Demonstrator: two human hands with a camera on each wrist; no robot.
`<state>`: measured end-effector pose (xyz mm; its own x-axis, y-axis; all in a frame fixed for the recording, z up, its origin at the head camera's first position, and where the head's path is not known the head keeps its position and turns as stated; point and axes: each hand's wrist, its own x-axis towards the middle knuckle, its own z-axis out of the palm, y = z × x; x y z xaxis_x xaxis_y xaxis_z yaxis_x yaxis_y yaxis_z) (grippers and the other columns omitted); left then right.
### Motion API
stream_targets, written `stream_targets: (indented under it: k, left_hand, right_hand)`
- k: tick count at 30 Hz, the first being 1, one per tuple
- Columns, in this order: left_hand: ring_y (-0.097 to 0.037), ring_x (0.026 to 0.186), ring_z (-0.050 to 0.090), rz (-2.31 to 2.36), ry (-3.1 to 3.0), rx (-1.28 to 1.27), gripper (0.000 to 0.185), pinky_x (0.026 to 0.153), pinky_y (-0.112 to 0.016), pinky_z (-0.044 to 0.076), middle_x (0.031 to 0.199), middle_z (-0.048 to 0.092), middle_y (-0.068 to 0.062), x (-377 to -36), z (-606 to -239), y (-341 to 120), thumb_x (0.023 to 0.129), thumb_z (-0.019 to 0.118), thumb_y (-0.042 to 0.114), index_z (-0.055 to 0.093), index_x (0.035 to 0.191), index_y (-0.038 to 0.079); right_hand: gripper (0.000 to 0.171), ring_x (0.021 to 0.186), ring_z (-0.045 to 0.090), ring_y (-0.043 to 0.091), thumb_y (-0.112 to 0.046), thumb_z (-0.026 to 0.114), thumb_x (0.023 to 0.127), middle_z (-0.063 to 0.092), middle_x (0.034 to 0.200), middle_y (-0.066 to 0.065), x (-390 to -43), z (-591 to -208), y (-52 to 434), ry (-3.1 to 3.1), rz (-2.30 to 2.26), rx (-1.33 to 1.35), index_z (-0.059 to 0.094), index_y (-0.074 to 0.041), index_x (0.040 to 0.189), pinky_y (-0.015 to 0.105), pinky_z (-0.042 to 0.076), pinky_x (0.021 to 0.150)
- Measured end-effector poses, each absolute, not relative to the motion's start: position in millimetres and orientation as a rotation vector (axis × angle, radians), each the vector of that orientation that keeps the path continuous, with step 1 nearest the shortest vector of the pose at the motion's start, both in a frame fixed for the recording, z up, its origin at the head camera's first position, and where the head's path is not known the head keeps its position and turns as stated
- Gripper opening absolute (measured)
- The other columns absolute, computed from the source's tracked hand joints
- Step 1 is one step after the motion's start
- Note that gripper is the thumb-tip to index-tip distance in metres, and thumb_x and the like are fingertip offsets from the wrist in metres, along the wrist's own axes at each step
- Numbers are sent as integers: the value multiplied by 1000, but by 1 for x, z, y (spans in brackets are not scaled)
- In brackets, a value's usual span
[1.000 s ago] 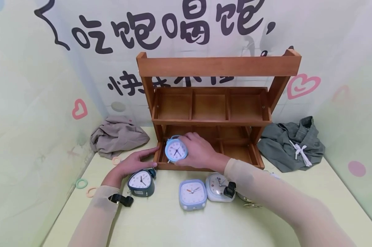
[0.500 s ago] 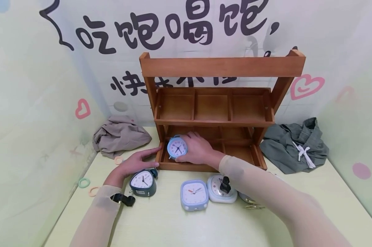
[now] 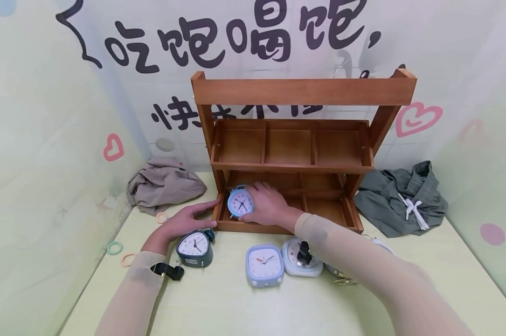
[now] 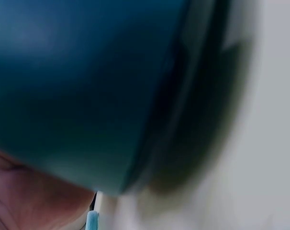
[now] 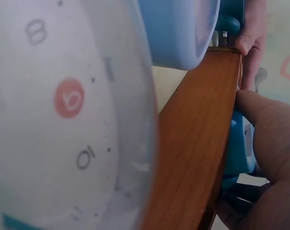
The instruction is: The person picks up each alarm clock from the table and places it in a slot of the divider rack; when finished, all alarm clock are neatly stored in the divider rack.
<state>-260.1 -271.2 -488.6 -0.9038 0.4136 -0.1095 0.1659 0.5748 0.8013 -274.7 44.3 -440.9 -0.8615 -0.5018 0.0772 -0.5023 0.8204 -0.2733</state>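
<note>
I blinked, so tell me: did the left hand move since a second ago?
No: judged against the wooden shelf in the head view, the left hand went neither way; it stays at the same lower left end.

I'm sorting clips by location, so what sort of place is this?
Probably a small staged tabletop set, though I can't be sure: walls printed with lettering and hearts close in the pale table on three sides, and a wooden shelf and several clocks stand on it.
</note>
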Motion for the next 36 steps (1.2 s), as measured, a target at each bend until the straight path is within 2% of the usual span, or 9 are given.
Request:
stream_targets:
  k: [9,15,20,27,36]
  left_hand:
    - [-34,166,33,1246,2534,520,79,132,-65,27,175,45,-1,-260,-490,-272,98,86,51,52,168,35]
    - [-32,165,33,1223,2544,508,79,133,-62,28,174,46,2,-261,-491,-271,97,85,54,53,167,39]
    - [-32,166,33,1211,2552,504,80,133,-63,27,175,45,4,-260,-489,-271,97,85,56,51,168,40]
    - [-35,165,33,1207,2554,497,82,132,-65,27,176,44,0,-259,-487,-272,96,85,58,51,168,39]
    - [-36,166,31,1199,2545,478,83,132,-65,27,176,43,-1,-259,-486,-270,95,84,60,50,168,40]
  right_hand:
    - [90,131,55,30,-64,89,88,59,147,13,-272,-442,43,-2986,380,836,57,-14,157,51,52,117]
    - [91,136,54,31,-64,83,94,55,155,14,-267,-434,46,-3025,450,813,51,-15,164,51,52,119]
    - [92,146,50,34,-59,83,97,49,165,14,-257,-412,55,-3017,640,761,46,-15,169,56,48,122]
    - [95,151,49,34,-60,83,97,47,168,13,-230,-396,79,-2983,785,836,44,-17,171,59,49,121]
    - [96,149,53,28,-62,82,97,52,165,7,-180,-404,105,-2970,938,1024,43,-15,172,56,49,121]
